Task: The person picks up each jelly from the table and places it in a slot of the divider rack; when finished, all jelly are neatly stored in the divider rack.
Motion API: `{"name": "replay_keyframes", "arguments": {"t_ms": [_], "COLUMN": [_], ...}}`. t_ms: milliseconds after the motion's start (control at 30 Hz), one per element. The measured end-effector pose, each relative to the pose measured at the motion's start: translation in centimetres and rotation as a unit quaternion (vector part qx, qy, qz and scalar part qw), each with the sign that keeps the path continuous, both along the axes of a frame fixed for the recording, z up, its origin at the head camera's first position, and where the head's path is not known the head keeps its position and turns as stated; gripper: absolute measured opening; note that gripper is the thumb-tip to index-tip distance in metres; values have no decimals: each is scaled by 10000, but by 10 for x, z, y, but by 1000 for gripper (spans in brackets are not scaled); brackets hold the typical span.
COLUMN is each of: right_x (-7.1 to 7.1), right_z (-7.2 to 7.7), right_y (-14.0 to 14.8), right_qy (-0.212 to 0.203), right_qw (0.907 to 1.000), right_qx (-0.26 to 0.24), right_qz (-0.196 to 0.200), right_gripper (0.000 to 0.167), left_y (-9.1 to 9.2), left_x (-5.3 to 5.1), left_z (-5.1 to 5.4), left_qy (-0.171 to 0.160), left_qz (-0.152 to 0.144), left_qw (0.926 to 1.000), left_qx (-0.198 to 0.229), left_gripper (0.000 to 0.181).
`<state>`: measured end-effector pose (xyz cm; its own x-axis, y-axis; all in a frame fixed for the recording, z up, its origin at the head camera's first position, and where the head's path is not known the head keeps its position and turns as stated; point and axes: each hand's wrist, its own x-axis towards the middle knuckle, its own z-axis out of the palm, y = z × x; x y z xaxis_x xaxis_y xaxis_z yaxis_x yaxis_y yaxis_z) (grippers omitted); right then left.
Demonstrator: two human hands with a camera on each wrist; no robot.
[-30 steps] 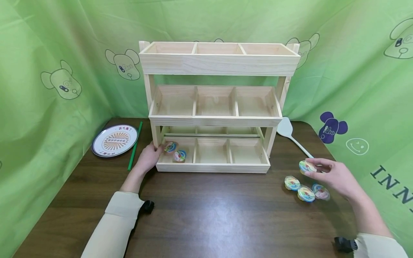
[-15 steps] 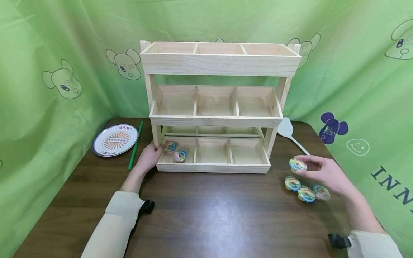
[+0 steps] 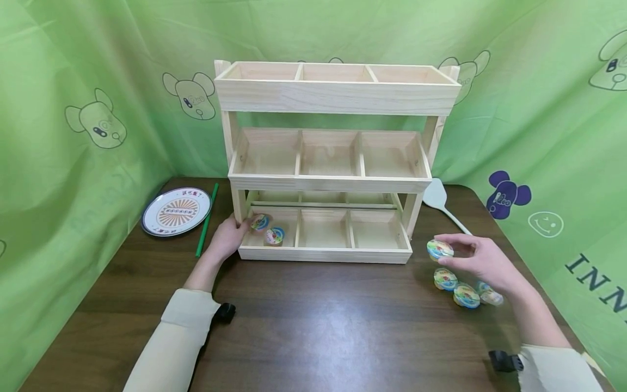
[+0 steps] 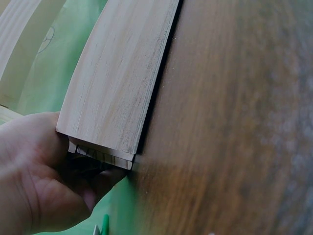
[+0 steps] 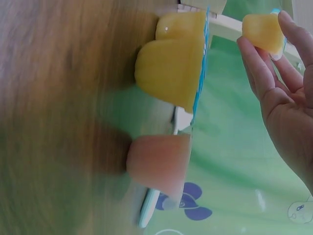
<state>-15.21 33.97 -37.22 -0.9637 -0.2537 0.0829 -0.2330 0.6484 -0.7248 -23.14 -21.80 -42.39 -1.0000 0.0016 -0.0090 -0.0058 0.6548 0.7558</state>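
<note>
A wooden three-tier rack [image 3: 323, 255] stands at the table's middle back. At its lower left end my left hand [image 3: 227, 238] grips the bottom tray's side; in the left wrist view the hand [image 4: 44, 176] wraps that end, some fingers hidden behind it. Two jelly cups [image 3: 275, 236] sit in the bottom tray's left compartment. My right hand [image 3: 485, 262] pinches a jelly cup [image 3: 440, 249] between thumb and fingers, above the table. Its yellow body [image 5: 263, 32] shows in the right wrist view. Just below the hand, two yellow cups [image 5: 171, 68] and a pink cup [image 5: 159, 161] stand on the table.
A round plate [image 3: 177, 212] and a green stick [image 3: 207, 220] lie left of the rack. Behind the right hand a white spatula [image 3: 435, 194] lies beside the rack's right leg. Green cloth [image 3: 98, 228] hangs around the table.
My right hand has moved left with the held cup, toward the rack. The left hand keeps its grip on the rack's side.
</note>
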Motion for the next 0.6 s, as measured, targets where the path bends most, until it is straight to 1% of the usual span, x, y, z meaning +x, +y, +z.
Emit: {"name": "replay_keyframes", "arguments": {"t_ms": [133,333,600], "right_x": [-1,-5,-11], "right_z": [0,-1,0], "right_y": [-5,-10,-19], "right_qy": [-91,-98,-189], "right_qw": [10000,9999,9997], "right_qx": [-21,46,114], "right_qz": [32,45,64], "right_gripper": [50,51,52], "left_y": [0,-1,0], "left_x": [0,0,0], "left_z": [0,-1,-1], "left_qy": [-57,-146,-76], "left_qz": [9,23,20], "left_qw": [10000,9999,10000], "left_qx": [-16,-9,-10], "left_gripper": [52,52,51]}}
